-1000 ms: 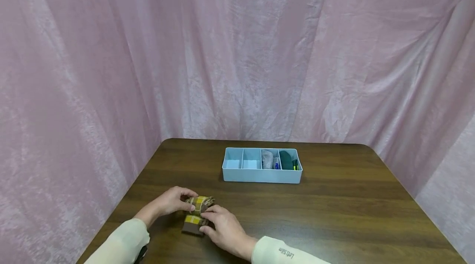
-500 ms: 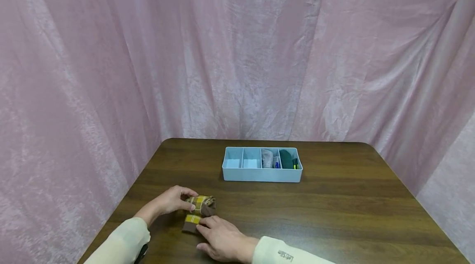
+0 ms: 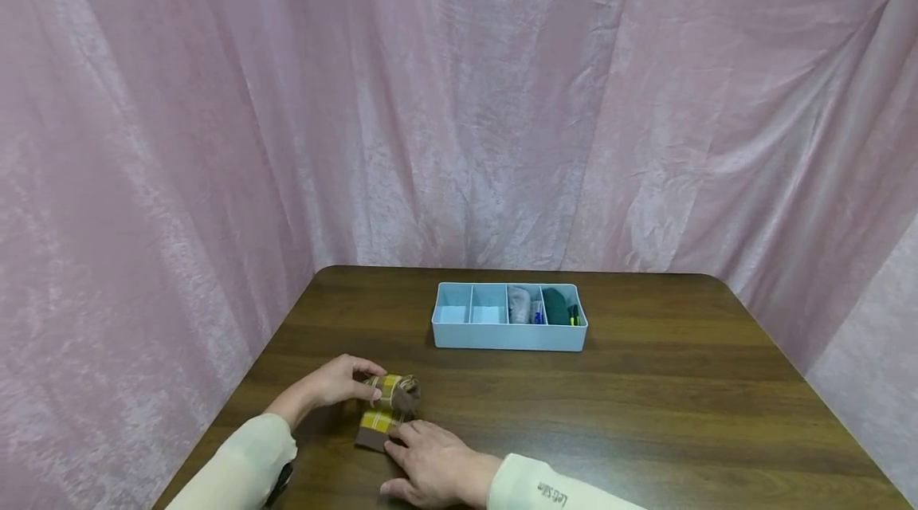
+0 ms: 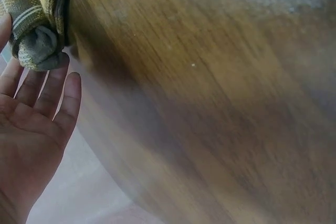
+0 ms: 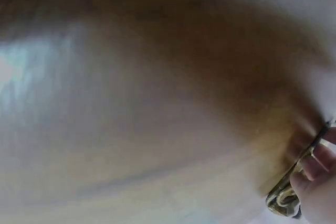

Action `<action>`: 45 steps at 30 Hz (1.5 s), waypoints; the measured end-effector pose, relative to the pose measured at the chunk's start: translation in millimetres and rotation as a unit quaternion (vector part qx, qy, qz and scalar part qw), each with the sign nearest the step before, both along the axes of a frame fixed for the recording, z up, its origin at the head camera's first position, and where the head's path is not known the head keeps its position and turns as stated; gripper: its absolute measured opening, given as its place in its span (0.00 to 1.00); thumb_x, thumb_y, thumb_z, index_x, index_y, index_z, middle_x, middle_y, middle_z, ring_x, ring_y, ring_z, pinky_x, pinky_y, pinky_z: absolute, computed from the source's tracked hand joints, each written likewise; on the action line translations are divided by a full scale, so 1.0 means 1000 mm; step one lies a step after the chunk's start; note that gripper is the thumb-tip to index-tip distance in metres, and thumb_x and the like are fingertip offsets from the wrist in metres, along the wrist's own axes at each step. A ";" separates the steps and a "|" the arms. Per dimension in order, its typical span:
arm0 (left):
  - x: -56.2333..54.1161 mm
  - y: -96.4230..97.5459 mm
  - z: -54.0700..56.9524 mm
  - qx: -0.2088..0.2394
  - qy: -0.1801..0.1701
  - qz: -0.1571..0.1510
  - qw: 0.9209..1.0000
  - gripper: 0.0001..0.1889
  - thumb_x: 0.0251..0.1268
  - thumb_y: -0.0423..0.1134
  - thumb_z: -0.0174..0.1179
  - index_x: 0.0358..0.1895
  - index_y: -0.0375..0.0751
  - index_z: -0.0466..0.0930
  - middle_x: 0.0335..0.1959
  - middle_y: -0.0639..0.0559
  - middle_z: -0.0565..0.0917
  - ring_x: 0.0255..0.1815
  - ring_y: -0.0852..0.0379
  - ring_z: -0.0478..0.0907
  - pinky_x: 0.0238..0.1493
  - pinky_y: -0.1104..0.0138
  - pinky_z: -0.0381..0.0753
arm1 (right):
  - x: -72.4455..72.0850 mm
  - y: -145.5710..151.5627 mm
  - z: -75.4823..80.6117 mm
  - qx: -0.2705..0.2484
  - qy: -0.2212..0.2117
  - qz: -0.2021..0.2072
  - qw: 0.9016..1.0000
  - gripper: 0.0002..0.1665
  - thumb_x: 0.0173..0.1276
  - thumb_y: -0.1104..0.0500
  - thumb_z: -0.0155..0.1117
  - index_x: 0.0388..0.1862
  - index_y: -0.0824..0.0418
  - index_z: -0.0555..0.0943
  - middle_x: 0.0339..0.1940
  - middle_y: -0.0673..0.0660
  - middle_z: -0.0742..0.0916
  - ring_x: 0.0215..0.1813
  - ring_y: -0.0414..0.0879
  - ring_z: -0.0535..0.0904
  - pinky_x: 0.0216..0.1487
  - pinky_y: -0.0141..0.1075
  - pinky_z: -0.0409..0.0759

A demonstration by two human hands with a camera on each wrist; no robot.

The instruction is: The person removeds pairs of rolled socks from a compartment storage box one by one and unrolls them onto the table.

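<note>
A yellow-and-brown plaid sock (image 3: 387, 392) lies partly rolled at the table's front left, its flat brown end toward me. My left hand (image 3: 331, 384) holds the left end of the roll between thumb and fingers. In the left wrist view, the roll's coiled end (image 4: 41, 43) sits against the fingertips of that hand (image 4: 31, 124). My right hand (image 3: 433, 464) rests with extended fingers on the sock's flat part, partly covering it. At the right wrist view's lower right, the edge of the folded sock (image 5: 286, 195) shows beside that hand's fingers (image 5: 315, 169).
A light blue divided box (image 3: 509, 337) stands toward the back of the brown wooden table (image 3: 645, 390). Its right compartments hold a grey bundle (image 3: 519, 305) and a dark green bundle (image 3: 555, 307). A pink curtain (image 3: 459, 111) hangs behind the table.
My right hand has let go of the roll and moved nearer to me, its fingers now laid on the sock's flat end. My left hand has stayed at the roll.
</note>
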State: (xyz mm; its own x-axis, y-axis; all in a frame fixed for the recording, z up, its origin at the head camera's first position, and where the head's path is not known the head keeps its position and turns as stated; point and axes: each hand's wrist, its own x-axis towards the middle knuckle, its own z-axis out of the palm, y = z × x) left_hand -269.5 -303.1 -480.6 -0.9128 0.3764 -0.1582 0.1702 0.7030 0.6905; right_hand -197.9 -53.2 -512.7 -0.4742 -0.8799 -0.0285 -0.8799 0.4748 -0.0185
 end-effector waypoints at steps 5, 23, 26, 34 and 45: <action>-0.004 0.001 -0.001 0.003 -0.007 0.005 1.000 0.21 0.62 0.44 0.69 0.57 0.40 0.83 0.56 0.44 0.82 0.61 0.40 0.74 0.59 0.42 0.71 | -0.002 0.001 0.002 0.014 -0.016 0.001 1.000 0.40 0.76 0.30 0.36 0.75 0.51 0.68 0.74 0.48 0.67 0.71 0.42 0.65 0.67 0.33 0.66; -0.023 0.009 -0.011 0.047 0.017 0.045 0.998 0.16 0.69 0.44 0.63 0.53 0.38 0.83 0.48 0.50 0.83 0.47 0.53 0.78 0.48 0.57 0.78 | -0.001 0.002 -0.005 0.000 -0.016 0.008 1.000 0.42 0.74 0.29 0.39 0.76 0.52 0.67 0.74 0.49 0.67 0.71 0.43 0.64 0.65 0.31 0.68; -0.023 0.009 -0.011 0.054 0.042 0.054 0.996 0.13 0.68 0.43 0.64 0.48 0.38 0.85 0.45 0.50 0.84 0.46 0.53 0.78 0.46 0.59 0.78 | -0.002 0.002 -0.004 0.002 -0.028 0.011 1.000 0.42 0.74 0.29 0.39 0.76 0.52 0.66 0.75 0.48 0.66 0.72 0.42 0.64 0.65 0.32 0.68; -0.014 0.006 -0.010 0.006 0.031 0.034 0.999 0.19 0.66 0.48 0.66 0.56 0.44 0.85 0.55 0.45 0.83 0.58 0.42 0.77 0.57 0.48 0.76 | -0.003 0.001 -0.002 0.010 -0.038 0.014 0.999 0.43 0.74 0.28 0.38 0.77 0.52 0.65 0.75 0.48 0.65 0.72 0.42 0.63 0.66 0.32 0.68; -0.021 0.009 -0.010 0.022 0.004 0.049 0.999 0.23 0.68 0.45 0.64 0.62 0.40 0.79 0.57 0.44 0.81 0.59 0.45 0.75 0.59 0.47 0.73 | -0.004 0.001 -0.003 0.016 -0.026 0.015 0.999 0.44 0.73 0.27 0.37 0.77 0.51 0.64 0.75 0.48 0.65 0.72 0.42 0.63 0.66 0.32 0.67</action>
State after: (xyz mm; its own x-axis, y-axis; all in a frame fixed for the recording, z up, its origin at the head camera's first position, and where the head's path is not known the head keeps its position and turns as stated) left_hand -290.2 -293.7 -490.4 -0.9468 0.2914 -0.1369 0.1070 0.6860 0.7197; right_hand -201.5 -52.1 -515.9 -0.4449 -0.8919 -0.0810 -0.8920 0.4494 -0.0488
